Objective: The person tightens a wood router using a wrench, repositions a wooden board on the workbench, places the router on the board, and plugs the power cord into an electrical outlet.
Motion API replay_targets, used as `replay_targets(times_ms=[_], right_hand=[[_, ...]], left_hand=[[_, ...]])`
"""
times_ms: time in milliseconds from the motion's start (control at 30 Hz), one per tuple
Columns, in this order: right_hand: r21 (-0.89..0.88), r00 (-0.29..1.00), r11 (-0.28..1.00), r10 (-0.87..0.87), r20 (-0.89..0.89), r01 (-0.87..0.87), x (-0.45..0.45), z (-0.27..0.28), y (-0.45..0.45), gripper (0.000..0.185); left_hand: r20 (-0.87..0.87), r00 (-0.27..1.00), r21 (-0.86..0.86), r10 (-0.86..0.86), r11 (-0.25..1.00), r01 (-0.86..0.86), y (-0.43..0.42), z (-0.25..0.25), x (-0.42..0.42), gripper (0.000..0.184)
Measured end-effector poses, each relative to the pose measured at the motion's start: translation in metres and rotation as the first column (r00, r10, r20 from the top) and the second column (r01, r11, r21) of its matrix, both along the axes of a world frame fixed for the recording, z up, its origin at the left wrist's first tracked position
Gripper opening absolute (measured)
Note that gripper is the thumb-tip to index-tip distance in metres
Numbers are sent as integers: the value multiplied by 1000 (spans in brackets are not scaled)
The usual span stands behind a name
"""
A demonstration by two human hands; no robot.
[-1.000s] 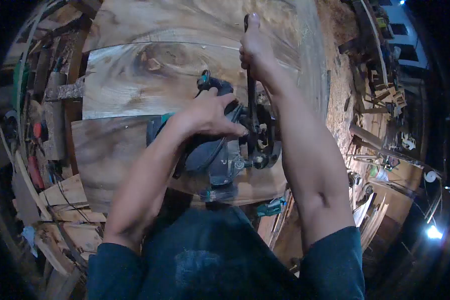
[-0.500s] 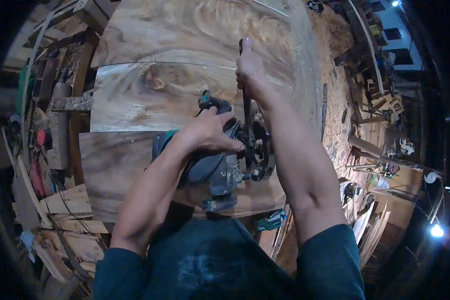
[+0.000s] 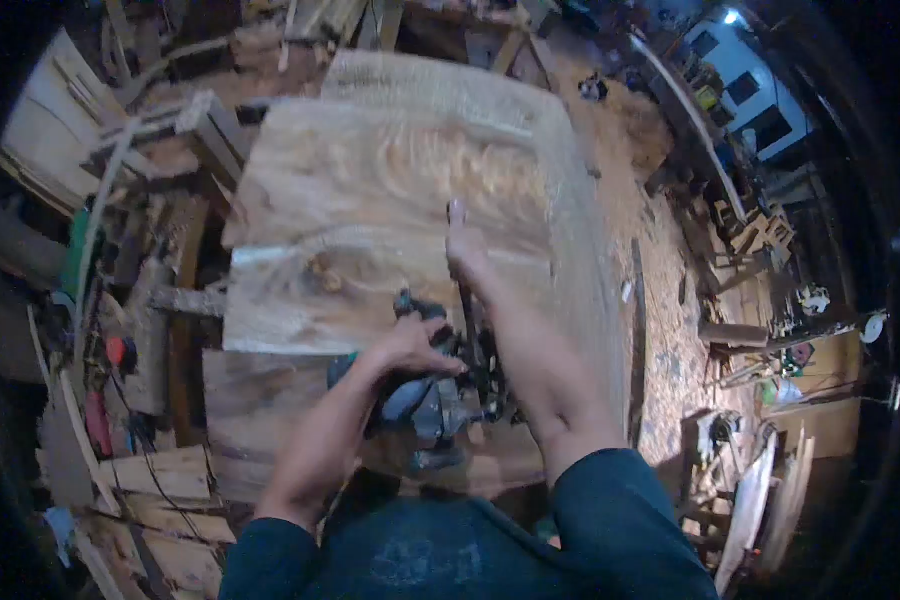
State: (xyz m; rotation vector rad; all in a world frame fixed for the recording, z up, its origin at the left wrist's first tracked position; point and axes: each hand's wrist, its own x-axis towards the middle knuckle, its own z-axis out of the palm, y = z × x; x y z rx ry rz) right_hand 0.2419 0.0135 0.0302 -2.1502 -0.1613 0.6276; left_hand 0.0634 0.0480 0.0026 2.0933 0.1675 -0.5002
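A dark power tool with green parts [image 3: 428, 408], which looks like an electric planer, lies on the near wooden board [image 3: 255, 415] in front of my body. My left hand [image 3: 406, 346] grips its upper side, thumb stretched to the right. Beyond it, my right hand [image 3: 464, 248] is closed around the far end of a long dark wrench [image 3: 467, 312], thumb pointing away along the handle. The wrench's near end meets the right side of the tool. The exact contact there is too dark and blurred to make out.
Wide wooden slabs [image 3: 310, 310] with swirling grain extend ahead. Wood shavings [image 3: 660, 340] cover the floor at the right, beside stacked offcuts [image 3: 765, 235]. At the left are a timber frame [image 3: 210, 140], a red-handled item [image 3: 100, 420] and thin cables.
My view has tilted up and shifted, so the slabs, tool and hands appear lower and more of the far workshop shows. Both hands keep their holds on the tool and wrench.
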Motion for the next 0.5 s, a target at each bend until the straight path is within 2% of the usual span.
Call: replay_targets(times_ms=[67,100,200,300,333,400,500], right_hand=[[32,999,999,-15,49,13,14,-28,3,86],[76,985,997,10,174,-23,20,-44,3,83],[89,926,990,69,371,-109,8,-26,-16,81],[80,796,982,91,598,-172,-10,9,-76,79],[58,744,987,75,664,-152,-11,17,-103,78],[4,656,999,27,754,-46,-7,30,-166,77],[-135,629,969,-25,777,206,10,32,-255,75]], left_hand=[[7,1000,25,-4,1000,4,1,9,-1,95],[61,998,17,1,1000,-2,-1,5,-4,97],[12,1000,153,-15,988,13,-8,18,-8,96],[132,988,180,80,978,-103,-23,16,-24,100],[109,990,194,90,975,-110,-27,25,-30,99],[174,982,272,69,955,-115,-38,28,-41,98],[318,947,334,51,928,-163,-47,25,-53,96]])
